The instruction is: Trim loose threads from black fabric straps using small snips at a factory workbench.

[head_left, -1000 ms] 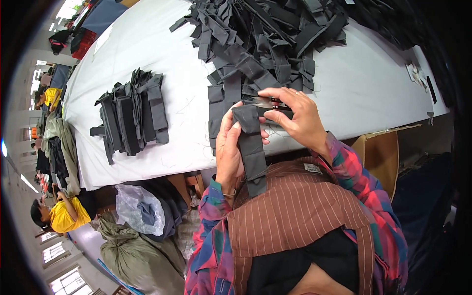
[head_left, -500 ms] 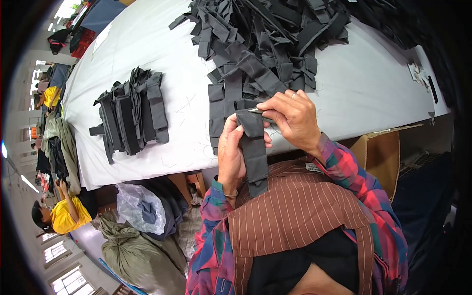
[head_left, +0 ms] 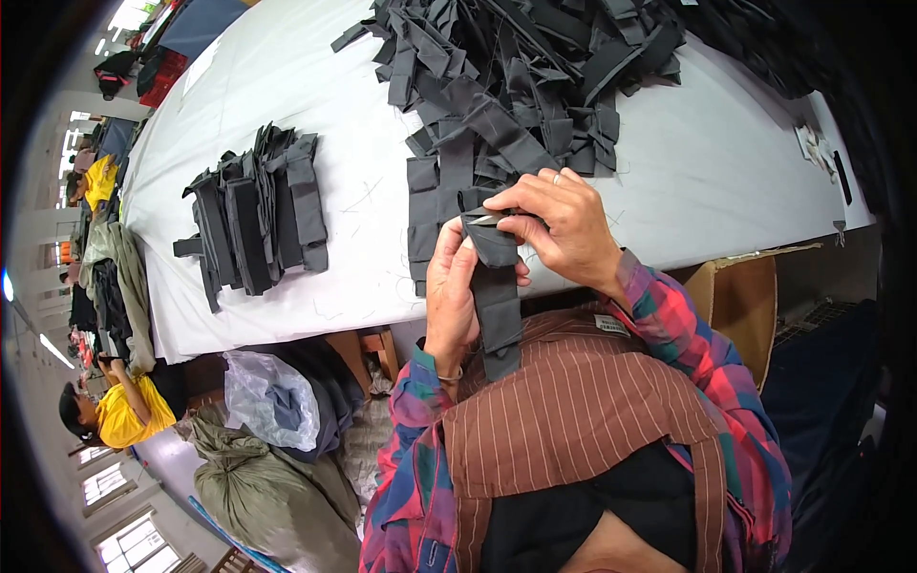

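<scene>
My left hand grips a dark grey fabric strip near its upper end, thumb in front and fingertips showing at the far side. Below the hand, the strip hangs down over the table's near edge toward my apron. In my right hand, thumb and forefinger pinch a small, pointed, silvery metal tool. Its tip lies against the strip's top edge, beside my left thumb; the rest is hidden in the fingers. Just beyond both hands, a heap of similar grey strips spreads over the white table.
A neater stack of grey strips lies on the table's left. An open cardboard box stands at the near right. Below the table at left are a clear plastic bag and an olive sack. A person in yellow works farther left.
My right hand has shifted slightly left, bringing the metal tool farther along the strip's top edge. The strip's upper part now folds over more. My left hand keeps its grip.
</scene>
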Demonstrator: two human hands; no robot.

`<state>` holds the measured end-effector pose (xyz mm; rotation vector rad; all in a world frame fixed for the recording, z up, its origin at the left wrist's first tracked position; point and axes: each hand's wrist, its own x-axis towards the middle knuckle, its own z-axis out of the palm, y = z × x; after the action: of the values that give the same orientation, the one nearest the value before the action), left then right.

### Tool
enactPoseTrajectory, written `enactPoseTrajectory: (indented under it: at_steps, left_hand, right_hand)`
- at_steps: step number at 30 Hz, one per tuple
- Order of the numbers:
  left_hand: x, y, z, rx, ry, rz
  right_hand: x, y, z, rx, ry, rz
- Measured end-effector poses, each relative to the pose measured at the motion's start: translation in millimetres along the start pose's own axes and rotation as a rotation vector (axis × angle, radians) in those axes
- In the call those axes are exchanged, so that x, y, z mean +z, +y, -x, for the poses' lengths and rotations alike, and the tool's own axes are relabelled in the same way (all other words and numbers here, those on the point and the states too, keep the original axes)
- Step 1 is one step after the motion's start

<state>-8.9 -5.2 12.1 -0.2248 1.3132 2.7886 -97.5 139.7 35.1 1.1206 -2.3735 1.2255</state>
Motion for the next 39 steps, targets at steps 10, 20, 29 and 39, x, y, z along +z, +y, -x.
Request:
enactPoseTrajectory:
  at_steps: [10,20,29,39]
  left_hand:
    - [1.5,-1.6,1.3,-0.014,0.011,-0.009]
    - [-0.7,0.1,-0.1,-0.024,0.053,-0.012]
    - [1.1,-3.5,1.5,-0.045,0.036,-0.017]
    - [-7.0,-4.5,0.5,-0.048,0.045,-0.041]
  right_hand:
    - [1.7,1.3,-0.1,-0.004,0.011,-0.033]
    - [-2.6,7.8,8.4,0.051,0.067,-0.086]
    - [0.4,0.6,6.7,-0.001,0.026,-0.008]
    - [-3.9,0.5,6.9,0.033,0.002,-0.111]
